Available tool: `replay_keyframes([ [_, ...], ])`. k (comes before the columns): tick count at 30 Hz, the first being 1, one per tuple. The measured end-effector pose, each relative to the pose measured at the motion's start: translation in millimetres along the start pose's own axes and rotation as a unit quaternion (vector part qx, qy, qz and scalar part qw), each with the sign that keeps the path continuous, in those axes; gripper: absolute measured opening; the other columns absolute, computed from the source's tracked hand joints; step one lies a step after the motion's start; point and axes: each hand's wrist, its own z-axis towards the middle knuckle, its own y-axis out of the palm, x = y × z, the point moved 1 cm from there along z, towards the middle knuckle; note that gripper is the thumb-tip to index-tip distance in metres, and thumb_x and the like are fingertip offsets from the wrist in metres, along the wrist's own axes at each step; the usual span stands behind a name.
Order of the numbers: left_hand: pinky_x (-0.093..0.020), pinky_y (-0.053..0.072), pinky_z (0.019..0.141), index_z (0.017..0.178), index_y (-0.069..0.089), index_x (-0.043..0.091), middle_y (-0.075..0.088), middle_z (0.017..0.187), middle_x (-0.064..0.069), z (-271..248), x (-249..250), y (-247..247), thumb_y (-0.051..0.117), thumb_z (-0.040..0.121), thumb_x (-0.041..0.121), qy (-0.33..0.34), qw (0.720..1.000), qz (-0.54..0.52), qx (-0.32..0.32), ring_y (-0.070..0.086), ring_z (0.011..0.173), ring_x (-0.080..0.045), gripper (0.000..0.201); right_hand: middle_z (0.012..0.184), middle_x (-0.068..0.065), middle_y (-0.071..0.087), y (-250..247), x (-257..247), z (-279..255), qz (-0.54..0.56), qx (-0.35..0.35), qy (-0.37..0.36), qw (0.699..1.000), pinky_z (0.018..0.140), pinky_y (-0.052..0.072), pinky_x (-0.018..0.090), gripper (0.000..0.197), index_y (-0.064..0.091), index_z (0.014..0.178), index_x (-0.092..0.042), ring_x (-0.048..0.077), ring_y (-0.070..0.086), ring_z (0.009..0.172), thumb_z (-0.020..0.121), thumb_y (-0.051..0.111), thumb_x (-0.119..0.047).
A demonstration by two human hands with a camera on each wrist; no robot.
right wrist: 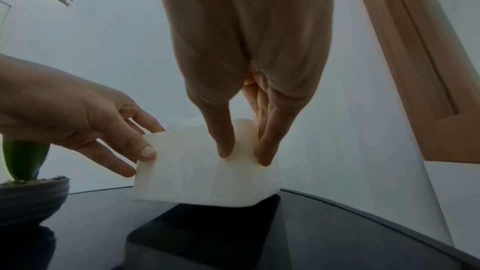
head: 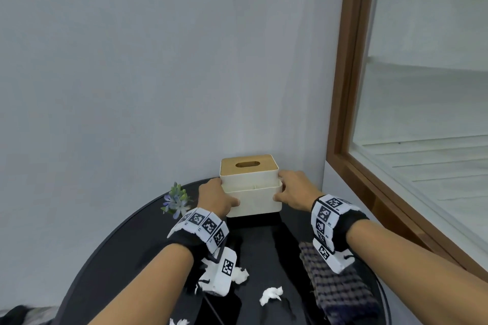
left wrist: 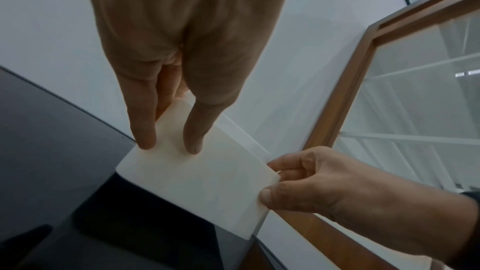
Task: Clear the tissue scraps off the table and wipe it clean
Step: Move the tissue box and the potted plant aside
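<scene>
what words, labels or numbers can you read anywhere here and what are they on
None can be read.
Wrist bands on the left hand and right hand: black-and-white square code markers, with tiny characters beside them too small to read.
Tissue box, checked cloth, black table, tissue scraps: no print visible.

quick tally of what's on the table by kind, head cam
Tissue scraps: 3 visible, perhaps more hidden under the left wrist
Tissue box: 1
Checked cloth: 1
Potted plant: 1
Total: 6
</scene>
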Motion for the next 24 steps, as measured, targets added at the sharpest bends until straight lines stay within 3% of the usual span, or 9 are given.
replay_keyframes([
  [7, -0.027, 0.046, 0.072, 0.113, 0.061, 0.007, 0.064, 0.109, -0.010, 15.3, 1.0, 4.9, 0.083, 0.066, 0.016, -0.002, 1.000, -0.003, 0.008, 0.057, 0.092, -0.023, 0.053, 0.109, 0.014, 0.068, 7.3, 8.1, 12.8, 0.021, 0.011, -0.010, 1.000, 0.085, 0.056, 0.039, 0.039, 0.060, 0.114, -0.005, 0.029, 0.065, 0.096, 0.079, 0.072, -0.017],
  [12, -0.016, 0.038, 0.051, 0.119, 0.057, 0.011, 0.062, 0.113, -0.010, 16.0, -3.5, 0.8, 0.085, 0.066, 0.012, -0.021, 0.999, -0.033, 0.009, 0.054, 0.079, -0.016, 0.061, 0.111, 0.012, 0.069, 12.3, 9.4, 17.3, 0.046, 0.005, -0.016, 0.999, 0.084, 0.056, 0.034, 0.048, 0.058, 0.119, -0.006, 0.026, 0.066, 0.095, 0.077, 0.077, -0.018],
  [16, -0.026, 0.042, 0.071, 0.122, 0.055, 0.010, 0.060, 0.116, -0.010, 13.4, -5.3, 2.2, 0.087, 0.063, 0.011, -0.027, 0.999, -0.031, 0.018, 0.052, 0.086, -0.019, 0.066, 0.116, 0.013, 0.066, 14.9, 10.2, 18.6, 0.054, 0.000, -0.007, 0.999, 0.085, 0.055, 0.035, 0.056, 0.054, 0.124, -0.009, 0.027, 0.065, 0.097, 0.074, 0.079, -0.019],
  [24, -0.031, 0.046, 0.078, 0.121, 0.052, 0.012, 0.059, 0.115, -0.010, 4.4, -9.8, 5.7, 0.087, 0.061, 0.016, -0.027, 0.999, -0.037, 0.017, 0.056, 0.096, -0.024, 0.070, 0.122, 0.011, 0.061, 21.4, 11.4, 16.9, 0.066, -0.029, 0.020, 0.997, 0.084, 0.053, 0.031, 0.066, 0.048, 0.128, -0.012, 0.026, 0.063, 0.101, 0.072, 0.081, -0.022],
])
